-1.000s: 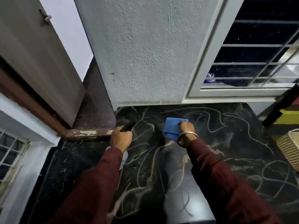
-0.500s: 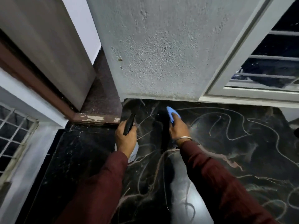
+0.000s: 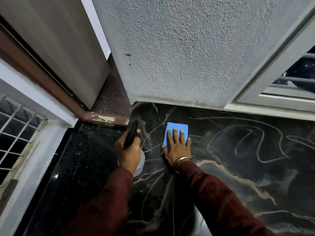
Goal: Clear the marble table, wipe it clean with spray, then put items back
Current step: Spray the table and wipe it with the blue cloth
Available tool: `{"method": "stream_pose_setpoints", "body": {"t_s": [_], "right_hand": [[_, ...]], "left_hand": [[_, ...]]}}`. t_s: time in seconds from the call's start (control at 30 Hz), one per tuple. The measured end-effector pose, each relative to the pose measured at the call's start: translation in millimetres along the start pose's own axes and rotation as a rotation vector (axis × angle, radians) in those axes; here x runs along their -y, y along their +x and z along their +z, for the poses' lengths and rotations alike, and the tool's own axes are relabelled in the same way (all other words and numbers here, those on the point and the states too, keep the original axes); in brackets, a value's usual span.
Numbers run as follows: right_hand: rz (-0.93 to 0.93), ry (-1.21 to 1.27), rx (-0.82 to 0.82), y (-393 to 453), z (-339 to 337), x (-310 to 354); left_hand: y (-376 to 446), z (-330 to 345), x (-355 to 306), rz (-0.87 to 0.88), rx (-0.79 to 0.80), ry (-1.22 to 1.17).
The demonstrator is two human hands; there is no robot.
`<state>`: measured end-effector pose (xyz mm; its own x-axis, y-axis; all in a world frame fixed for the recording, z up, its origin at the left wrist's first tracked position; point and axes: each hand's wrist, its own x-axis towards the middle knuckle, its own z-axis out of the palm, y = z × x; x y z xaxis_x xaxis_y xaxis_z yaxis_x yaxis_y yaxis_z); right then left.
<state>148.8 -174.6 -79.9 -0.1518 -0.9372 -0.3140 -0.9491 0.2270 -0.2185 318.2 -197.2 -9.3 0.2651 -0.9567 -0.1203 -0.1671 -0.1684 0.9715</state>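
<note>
1. Since the earlier frame the right hand (image 3: 177,147) has gone from pinching the blue cloth (image 3: 175,133) upright to lying flat on it, fingers spread, and the cloth now lies unfolded against the marble table (image 3: 247,167).
2. Nearest, at the bottom of the frame, two dark maroon sleeves (image 3: 105,201) reach up toward the centre.
3. A metal bangle (image 3: 181,161) circles the right wrist, just below the hand.
4. The left hand (image 3: 128,154) is closed around a spray bottle (image 3: 140,161); its pale body shows under the palm and its black trigger head (image 3: 130,137) sticks up past the knuckles, the forefinger resting near the tip.
5. The cloth sits centre frame, near the table's far left corner, with the open right palm pressing it down.
6. Left of the table lies a dark speckled floor (image 3: 81,167).
7. Farther, at the top, a rough grey wall (image 3: 187,48) meets the table's back edge; a window frame (image 3: 272,82) is at the upper right, a door (image 3: 59,40) at the upper left.
</note>
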Motion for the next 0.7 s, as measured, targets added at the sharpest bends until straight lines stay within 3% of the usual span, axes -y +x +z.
{"method": "stream_pose_setpoints", "body": {"t_s": [0.23,0.4,0.47,0.57,0.63,0.7], "right_hand": [[0.072,-0.012,-0.087,70.4,-4.0,28.8],[-0.427,-0.134,-0.027,26.6,23.0,45.3],[-0.49,-0.158,-0.039,17.9,20.7,15.7],[-0.213,-0.171,-0.108,51.1,0.2,-15.0],[0.01,-0.086,-0.116,85.4,-9.5,-2.0],[0.036,-0.043,-0.13,103.7,-10.4,32.8]], "left_hand": [[11.1,2.7,-1.0,0.051,0.044,0.013],[17.4,6.4,0.4,0.05,0.025,0.009],[16.6,3.3,2.1,0.046,0.03,-0.005],[16.3,-3.2,-0.2,0.024,0.062,-0.013],[23.7,-5.6,-3.8,0.017,0.08,0.024],[36.1,-7.5,-10.3,0.049,0.068,0.071]]}}
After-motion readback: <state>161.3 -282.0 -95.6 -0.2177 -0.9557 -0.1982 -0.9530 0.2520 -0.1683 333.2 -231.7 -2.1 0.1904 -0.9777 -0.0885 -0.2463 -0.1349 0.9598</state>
